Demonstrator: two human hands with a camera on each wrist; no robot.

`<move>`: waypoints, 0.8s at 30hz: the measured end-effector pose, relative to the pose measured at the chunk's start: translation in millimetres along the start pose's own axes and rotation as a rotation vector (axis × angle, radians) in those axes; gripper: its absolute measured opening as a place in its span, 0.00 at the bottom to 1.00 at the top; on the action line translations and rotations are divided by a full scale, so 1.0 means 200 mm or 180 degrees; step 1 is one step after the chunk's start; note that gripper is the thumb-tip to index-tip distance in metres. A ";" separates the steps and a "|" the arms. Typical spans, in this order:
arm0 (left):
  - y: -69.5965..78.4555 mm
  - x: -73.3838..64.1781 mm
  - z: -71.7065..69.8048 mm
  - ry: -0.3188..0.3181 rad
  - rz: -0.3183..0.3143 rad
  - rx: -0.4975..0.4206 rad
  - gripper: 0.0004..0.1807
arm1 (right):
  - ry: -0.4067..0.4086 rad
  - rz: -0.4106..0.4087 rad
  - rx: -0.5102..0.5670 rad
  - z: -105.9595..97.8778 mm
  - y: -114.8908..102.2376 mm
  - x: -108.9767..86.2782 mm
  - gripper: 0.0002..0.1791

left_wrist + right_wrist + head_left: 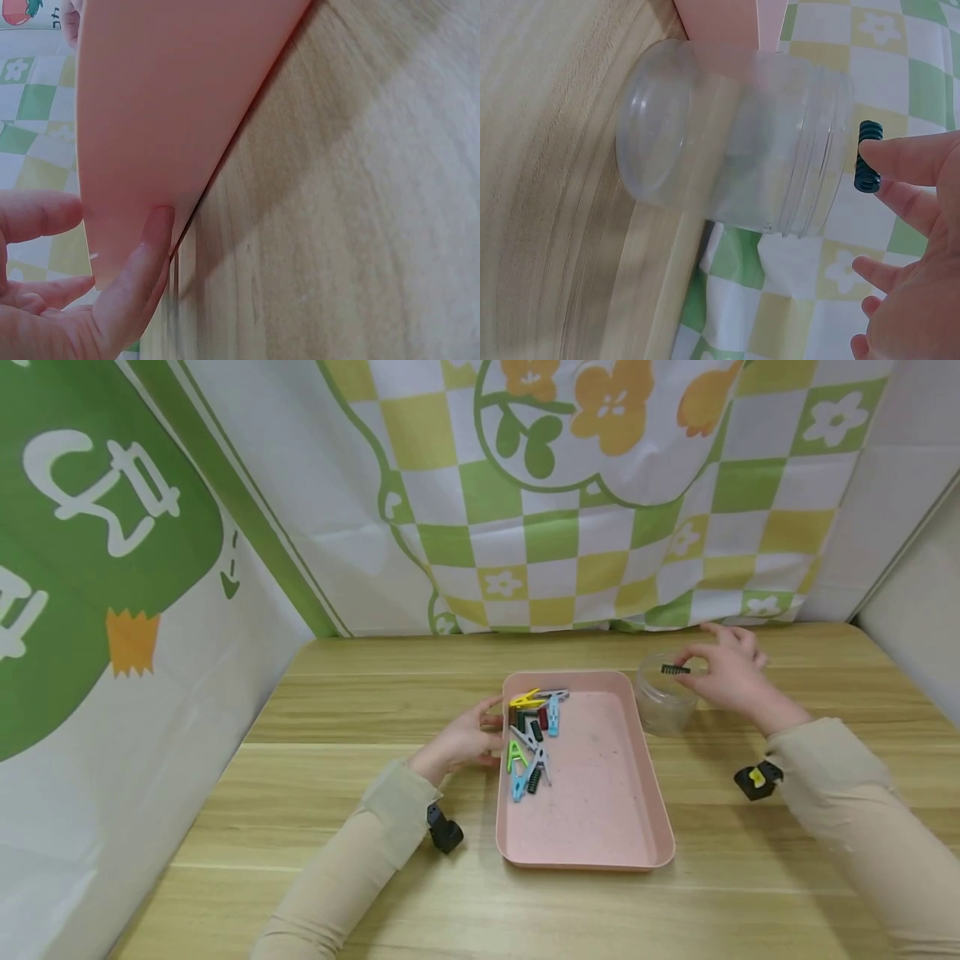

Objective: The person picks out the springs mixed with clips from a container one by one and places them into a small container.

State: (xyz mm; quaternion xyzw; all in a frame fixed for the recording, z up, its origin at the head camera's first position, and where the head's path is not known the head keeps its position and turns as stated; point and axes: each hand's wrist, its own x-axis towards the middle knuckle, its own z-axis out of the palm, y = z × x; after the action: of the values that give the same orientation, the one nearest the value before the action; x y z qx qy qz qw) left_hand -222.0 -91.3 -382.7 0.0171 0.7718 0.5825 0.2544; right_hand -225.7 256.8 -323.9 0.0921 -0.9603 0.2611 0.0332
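Nearest, a pink rectangular plastic tray (592, 793) holds multicoloured plastic clips (553, 717); my left hand (467, 739) touches its outer wall, fingers (37, 215) extended. Beyond, my right hand (731, 672) pinches a dark green coil spring (675, 669) above the mouth of a clear cylindrical plastic jar (666, 710).

Checkered floral cloth (555, 535) hangs behind the wooden table (337, 760)
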 end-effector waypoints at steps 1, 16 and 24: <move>0.00 0.00 0.00 0.0000 -0.0001 0.0004 0.43 | -0.0008 -0.0003 0.0000 0.00 0.00 0.00 0.11; 0.00 -0.01 0.00 -0.0032 0.0020 0.0008 0.44 | -0.0094 0.0006 -0.0005 0.01 0.00 0.00 0.12; 0.00 0.00 0.00 -0.0004 0.0019 0.0035 0.43 | -0.0148 0.0008 0.0008 0.01 -0.02 0.00 0.14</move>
State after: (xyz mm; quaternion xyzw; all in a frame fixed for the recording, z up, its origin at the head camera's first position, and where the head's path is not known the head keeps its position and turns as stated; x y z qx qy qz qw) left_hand -221.4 -90.9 -381.8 0.0212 0.7747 0.5791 0.2531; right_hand -225.7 252.7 -324.5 0.0970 -0.9606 0.2601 0.0104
